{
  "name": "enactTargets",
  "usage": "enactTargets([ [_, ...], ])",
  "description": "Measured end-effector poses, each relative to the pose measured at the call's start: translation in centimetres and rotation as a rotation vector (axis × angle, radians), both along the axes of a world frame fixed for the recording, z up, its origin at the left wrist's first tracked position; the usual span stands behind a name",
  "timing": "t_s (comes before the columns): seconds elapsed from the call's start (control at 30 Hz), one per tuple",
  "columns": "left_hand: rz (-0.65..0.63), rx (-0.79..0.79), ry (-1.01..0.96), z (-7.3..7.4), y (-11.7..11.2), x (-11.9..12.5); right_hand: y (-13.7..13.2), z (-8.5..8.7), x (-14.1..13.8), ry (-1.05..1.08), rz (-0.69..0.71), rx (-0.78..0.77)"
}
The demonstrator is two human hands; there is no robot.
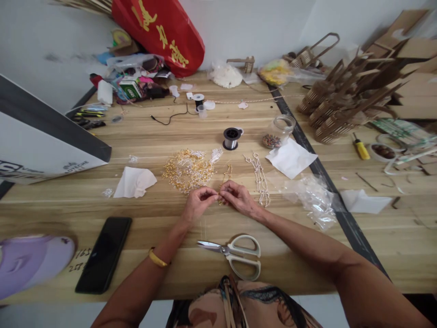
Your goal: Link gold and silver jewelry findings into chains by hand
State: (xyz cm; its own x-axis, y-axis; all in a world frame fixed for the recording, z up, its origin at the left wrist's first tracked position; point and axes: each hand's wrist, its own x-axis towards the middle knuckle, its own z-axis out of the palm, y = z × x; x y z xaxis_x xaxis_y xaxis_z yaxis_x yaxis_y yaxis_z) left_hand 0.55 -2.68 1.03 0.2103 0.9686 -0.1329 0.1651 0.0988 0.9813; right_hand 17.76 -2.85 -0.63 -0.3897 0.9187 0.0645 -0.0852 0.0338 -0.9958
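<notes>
My left hand [200,202] and my right hand [237,197] meet at the middle of the table, fingertips pinched close together. Between them runs a thin gold chain [228,171], its loose end lying on the wood beyond my right fingers. My right hand pinches this chain; what the left fingertips hold is too small to make out. Just beyond my left hand spreads a pile of gold and silver beads or links [189,171]. Silver chains [261,182] lie to the right of my right hand. Scissors [232,253] with cream handles rest nearer my body, blades pointing left.
A wire spool [231,138] and a glass jar [278,131] of beads stand farther back. White paper [292,157] and clear plastic bags [316,198] lie at right. A black phone [103,255] is at front left, near a white box [48,136]. Small woven baskets [336,105] crowd the right.
</notes>
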Motion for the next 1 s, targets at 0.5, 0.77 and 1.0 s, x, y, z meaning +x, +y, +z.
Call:
enactTargets([
  [0.5,-0.077,0.02,0.027,0.12,0.22,-0.44,-0.14,0.5,0.09,-0.094,0.007,0.037],
  [0.77,-0.08,0.028,0.022,0.23,0.25,-0.43,-0.2,0.76,0.02,-0.119,0.009,0.041],
  [1.0,-0.071,-0.043,-0.065,0.43,0.29,-0.54,-0.16,0.7,0.12,-0.077,0.044,0.008],
])
